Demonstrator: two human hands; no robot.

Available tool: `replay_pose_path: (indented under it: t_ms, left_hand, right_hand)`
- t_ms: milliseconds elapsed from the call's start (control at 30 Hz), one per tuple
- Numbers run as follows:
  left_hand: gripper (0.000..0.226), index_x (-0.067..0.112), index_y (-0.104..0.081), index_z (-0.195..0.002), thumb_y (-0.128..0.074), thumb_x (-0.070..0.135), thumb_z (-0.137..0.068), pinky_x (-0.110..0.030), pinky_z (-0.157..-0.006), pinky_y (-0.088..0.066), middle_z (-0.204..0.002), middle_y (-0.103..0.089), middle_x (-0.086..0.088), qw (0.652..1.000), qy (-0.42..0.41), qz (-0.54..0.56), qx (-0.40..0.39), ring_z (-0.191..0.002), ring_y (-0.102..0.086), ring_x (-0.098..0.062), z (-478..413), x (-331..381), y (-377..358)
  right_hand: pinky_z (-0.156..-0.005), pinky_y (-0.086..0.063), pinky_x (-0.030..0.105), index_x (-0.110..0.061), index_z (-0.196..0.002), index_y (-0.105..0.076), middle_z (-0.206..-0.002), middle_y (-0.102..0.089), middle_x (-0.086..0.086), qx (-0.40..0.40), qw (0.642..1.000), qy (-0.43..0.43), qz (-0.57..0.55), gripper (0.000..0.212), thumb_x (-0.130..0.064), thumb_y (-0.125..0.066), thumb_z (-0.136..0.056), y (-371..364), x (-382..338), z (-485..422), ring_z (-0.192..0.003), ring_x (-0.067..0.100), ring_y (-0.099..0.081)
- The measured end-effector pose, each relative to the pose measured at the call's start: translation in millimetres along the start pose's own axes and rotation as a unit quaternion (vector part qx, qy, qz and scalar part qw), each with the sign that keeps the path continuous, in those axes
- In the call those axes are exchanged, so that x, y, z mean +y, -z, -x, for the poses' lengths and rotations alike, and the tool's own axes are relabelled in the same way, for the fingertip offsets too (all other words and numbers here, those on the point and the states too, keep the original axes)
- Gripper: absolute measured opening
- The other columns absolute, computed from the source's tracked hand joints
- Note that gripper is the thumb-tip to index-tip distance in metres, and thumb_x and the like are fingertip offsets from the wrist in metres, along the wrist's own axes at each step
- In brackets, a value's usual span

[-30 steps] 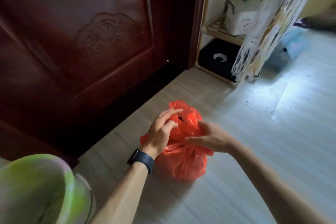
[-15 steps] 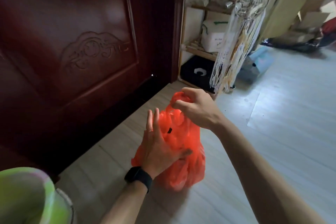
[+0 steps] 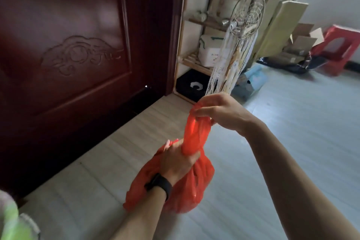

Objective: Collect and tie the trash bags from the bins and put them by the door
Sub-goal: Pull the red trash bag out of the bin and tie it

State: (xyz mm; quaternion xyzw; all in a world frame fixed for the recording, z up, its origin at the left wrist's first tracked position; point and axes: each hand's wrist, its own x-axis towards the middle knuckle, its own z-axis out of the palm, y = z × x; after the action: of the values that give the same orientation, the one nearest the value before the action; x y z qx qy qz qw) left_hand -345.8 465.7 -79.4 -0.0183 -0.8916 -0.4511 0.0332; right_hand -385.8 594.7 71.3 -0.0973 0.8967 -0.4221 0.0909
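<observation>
Left hand [image 3: 179,161], banded at the wrist by a black smartwatch [image 3: 158,184], is curled tight round the gathered neck of a thin orange-red plastic trash bag [image 3: 194,191]. The bag's bulging body is rested on the pale wood-look plank floor [image 3: 292,152], near a dark red-brown panelled door [image 3: 78,54] with a carved scroll, by which the left side is filled. One stretched handle loop of the bag is drawn upward and pinched in the curled fingers of the right hand [image 3: 220,113], held above and to the right of the left hand. Part of the bag's body is hidden behind the left wrist.

A blurred green-and-white cloth [image 3: 9,220] is seen in the bottom left corner. Right of the door frame, a light wooden slatted shelf rack [image 3: 190,60] is stood against the wall. A white box with green markings [image 3: 209,52] is kept on its lower shelf, and a black box with a white mark [image 3: 187,84] is set beneath. A white string dreamcatcher with long fringe [image 3: 229,68] is hung in front of the rack, its fringe ending just behind the right hand. Farther right, a pale blue carton [image 3: 253,80], flat cardboard sheets [image 3: 286,21] and a red plastic stool [image 3: 339,48] are placed along the white wall.
</observation>
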Motion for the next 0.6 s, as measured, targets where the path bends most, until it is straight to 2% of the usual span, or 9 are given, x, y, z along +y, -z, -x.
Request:
replay_pose_path:
  t_ms: [33,100,200,267,333,367,433,467,600]
  left_hand:
    - [0.02,0.022,-0.063,-0.086,-0.069,0.039,-0.075,-0.027,-0.082,-0.043,-0.09,-0.072,-0.002,0.999,0.025,0.033,0.032,-0.1,-0.062,-0.028,2,-4,-3]
    - [0.029,0.022,-0.055,-0.082,-0.062,0.044,-0.065,-0.031,-0.066,-0.045,-0.07,-0.065,0.001,0.995,0.055,0.07,0.033,-0.081,-0.063,-0.028,6,-10,-5]
    - [0.036,0.027,-0.058,-0.088,-0.056,0.049,-0.059,-0.036,-0.074,-0.051,-0.078,-0.069,0.002,0.995,0.076,0.058,-0.035,-0.086,-0.064,-0.028,8,-18,-9]
    - [0.036,0.029,-0.059,-0.08,-0.051,0.055,-0.057,-0.037,-0.09,-0.046,-0.094,-0.07,0.004,0.995,0.069,0.021,-0.066,-0.107,-0.06,-0.026,12,-22,-11]
    - [0.052,0.03,-0.066,-0.095,-0.048,0.059,-0.056,-0.038,-0.108,-0.033,-0.118,-0.067,0.006,0.991,0.082,-0.005,-0.101,-0.131,-0.046,-0.022,18,-27,-9]
    - [0.05,0.027,-0.067,-0.094,-0.049,0.057,-0.058,-0.038,-0.108,-0.035,-0.117,-0.069,0.005,0.988,0.102,0.004,-0.116,-0.129,-0.049,-0.022,21,-30,-7]
    - [0.036,0.019,-0.065,-0.073,-0.053,0.052,-0.063,-0.036,-0.091,-0.047,-0.089,-0.074,-0.001,0.983,0.123,0.022,-0.135,-0.104,-0.063,-0.027,27,-43,-3]
    - [0.037,0.016,-0.064,-0.073,-0.055,0.051,-0.064,-0.035,-0.085,-0.049,-0.079,-0.073,-0.003,0.981,0.129,0.02,-0.147,-0.093,-0.065,-0.027,31,-49,0]
    - [0.041,0.012,-0.067,-0.074,-0.054,0.049,-0.064,-0.031,-0.069,-0.05,-0.073,-0.072,-0.004,0.978,0.171,0.032,-0.111,-0.082,-0.067,-0.022,40,-51,6]
  right_hand:
    - [-0.067,-0.056,0.029,-0.018,-0.091,-0.078,-0.084,-0.075,-0.003,0.019,1.0,0.004,0.011,0.008,-0.021,-0.072,-0.088,3,5,0,-0.079,0.011,-0.07]
    - [-0.068,-0.057,0.036,-0.014,-0.092,-0.077,-0.084,-0.074,0.001,0.065,0.998,0.009,-0.008,0.01,-0.021,-0.069,-0.091,2,17,0,-0.076,0.015,-0.068]
    - [-0.064,-0.056,0.032,-0.015,-0.084,-0.072,-0.08,-0.071,0.004,0.148,0.981,0.004,-0.125,0.011,-0.015,-0.066,-0.093,-13,32,-2,-0.071,0.013,-0.065]
    - [-0.065,-0.055,0.032,-0.015,-0.082,-0.07,-0.076,-0.069,0.003,0.197,0.962,-0.008,-0.19,0.013,-0.013,-0.065,-0.093,-26,40,-7,-0.07,0.015,-0.065]
    - [-0.063,-0.053,0.034,-0.014,-0.079,-0.068,-0.071,-0.065,0.002,0.22,0.948,-0.016,-0.229,0.014,-0.011,-0.064,-0.092,-41,42,-12,-0.068,0.016,-0.063]
    - [-0.062,-0.052,0.034,-0.014,-0.078,-0.068,-0.07,-0.064,0.001,0.225,0.944,-0.016,-0.241,0.015,-0.01,-0.064,-0.092,-46,42,-13,-0.067,0.016,-0.061]
    - [-0.061,-0.051,0.035,-0.014,-0.077,-0.068,-0.07,-0.064,0.003,0.23,0.94,-0.016,-0.251,0.016,-0.008,-0.064,-0.091,-57,44,-14,-0.067,0.017,-0.061]
    - [-0.062,-0.051,0.035,-0.014,-0.077,-0.069,-0.07,-0.065,0.004,0.233,0.94,-0.017,-0.25,0.016,-0.008,-0.065,-0.091,-61,46,-15,-0.066,0.017,-0.061]
    - [-0.063,-0.054,0.036,-0.007,-0.083,-0.073,-0.071,-0.069,0.007,0.24,0.94,-0.006,-0.243,0.012,-0.013,-0.066,-0.091,-74,52,-18,-0.064,0.016,-0.064]
